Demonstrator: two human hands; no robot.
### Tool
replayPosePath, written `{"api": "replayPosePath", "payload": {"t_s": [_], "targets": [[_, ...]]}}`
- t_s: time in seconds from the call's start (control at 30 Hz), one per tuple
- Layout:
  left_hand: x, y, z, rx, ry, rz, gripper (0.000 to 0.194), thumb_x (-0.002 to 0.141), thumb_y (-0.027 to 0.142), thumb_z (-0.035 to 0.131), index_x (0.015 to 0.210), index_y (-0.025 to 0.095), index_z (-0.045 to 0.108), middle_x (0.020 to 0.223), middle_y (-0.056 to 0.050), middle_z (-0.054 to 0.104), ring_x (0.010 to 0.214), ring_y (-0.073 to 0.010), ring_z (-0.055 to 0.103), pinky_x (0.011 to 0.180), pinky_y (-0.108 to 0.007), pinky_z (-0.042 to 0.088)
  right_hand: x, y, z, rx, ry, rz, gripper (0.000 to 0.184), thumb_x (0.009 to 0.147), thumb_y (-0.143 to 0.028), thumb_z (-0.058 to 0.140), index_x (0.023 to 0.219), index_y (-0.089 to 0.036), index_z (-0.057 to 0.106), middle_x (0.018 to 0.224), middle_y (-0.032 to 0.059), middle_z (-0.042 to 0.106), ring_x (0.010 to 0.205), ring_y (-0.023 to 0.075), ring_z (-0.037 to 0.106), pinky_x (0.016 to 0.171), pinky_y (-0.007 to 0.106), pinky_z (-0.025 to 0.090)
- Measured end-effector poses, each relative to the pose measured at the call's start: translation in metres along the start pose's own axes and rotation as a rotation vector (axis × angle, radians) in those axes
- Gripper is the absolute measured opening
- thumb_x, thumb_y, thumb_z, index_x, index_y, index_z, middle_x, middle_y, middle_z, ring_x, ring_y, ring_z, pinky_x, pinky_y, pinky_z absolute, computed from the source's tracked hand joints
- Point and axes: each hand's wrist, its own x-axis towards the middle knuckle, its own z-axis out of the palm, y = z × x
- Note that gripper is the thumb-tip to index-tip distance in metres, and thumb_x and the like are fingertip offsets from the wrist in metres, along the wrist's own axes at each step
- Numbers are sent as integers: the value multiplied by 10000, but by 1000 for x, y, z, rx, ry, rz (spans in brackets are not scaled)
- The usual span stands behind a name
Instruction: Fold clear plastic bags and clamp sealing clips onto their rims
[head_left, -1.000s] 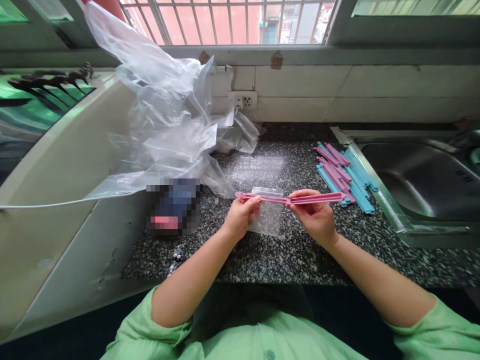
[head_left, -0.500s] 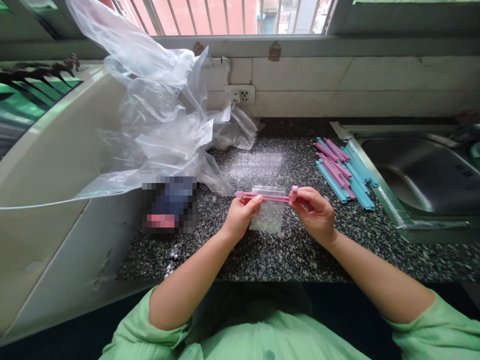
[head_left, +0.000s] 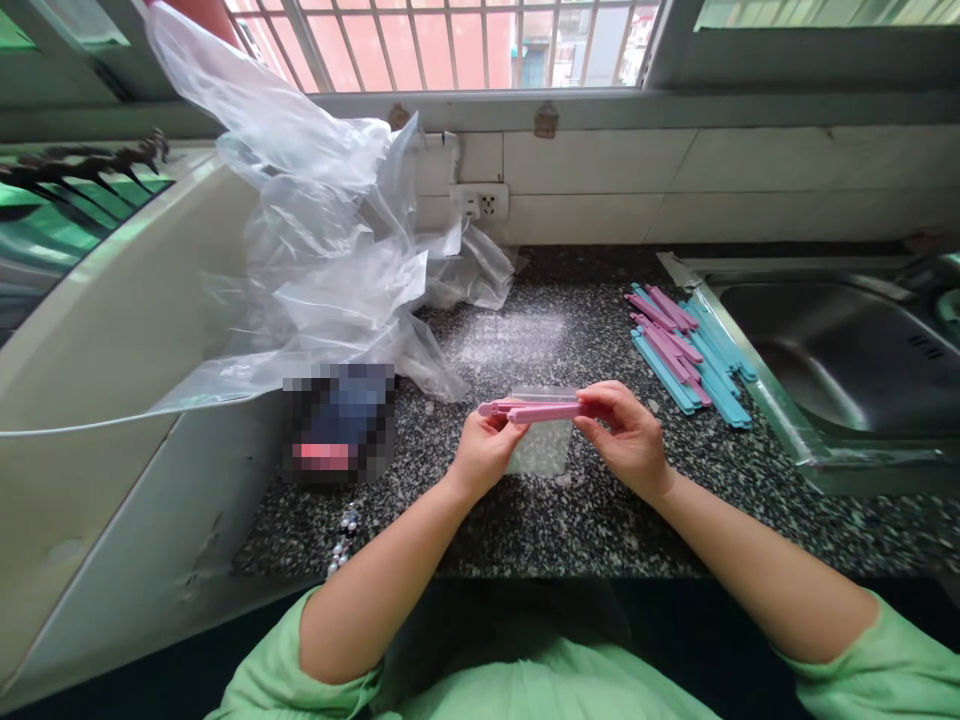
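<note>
Over the speckled black-and-white stone counter (head_left: 465, 535), your left hand (head_left: 486, 455) pinches one end of the slim pink plastic clip (head_left: 545, 412), your right hand (head_left: 626, 438) the other, across the small clear plastic bag (head_left: 541, 452). It should be light, stiff, slightly slick, best held by its ends. Your fingers partly hide those; the bag's contents are unclear.

No lettering, label, brand, number or sign can be read on anything here.
</note>
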Motion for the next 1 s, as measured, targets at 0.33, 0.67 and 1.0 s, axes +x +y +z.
{"api": "replayPosePath", "payload": {"t_s": [0.33, 0.67, 1.0], "targets": [[-4, -4, -1, 148, -72, 48, 212, 711, 325, 619, 753, 131, 691, 712, -60, 680, 694, -169, 605, 664, -261, 464, 5, -5, 2, 278, -54, 394, 359, 665, -381, 718, 953, -203, 599, 788, 19, 621, 658, 117, 589, 612, 246, 517], [-7, -7, -2, 414, -122, 224, 117, 746, 222, 562, 712, 158, 653, 666, -40, 622, 625, -149, 549, 605, -251, 407, 6, 0, 6, 330, -5, 490, 253, 690, -425, 682, 725, -186, 607, 532, -41, 544, 446, 83, 483, 441, 220, 416], [-8, 0, -1, 462, -199, 262, 119, 758, 230, 555, 779, 146, 636, 661, -24, 540, 604, -128, 479, 572, -234, 365, 8, -3, 6, 470, 60, 595, 265, 597, -387, 758, 671, -177, 615, 565, -42, 561, 442, 65, 470, 422, 206, 407]]}}
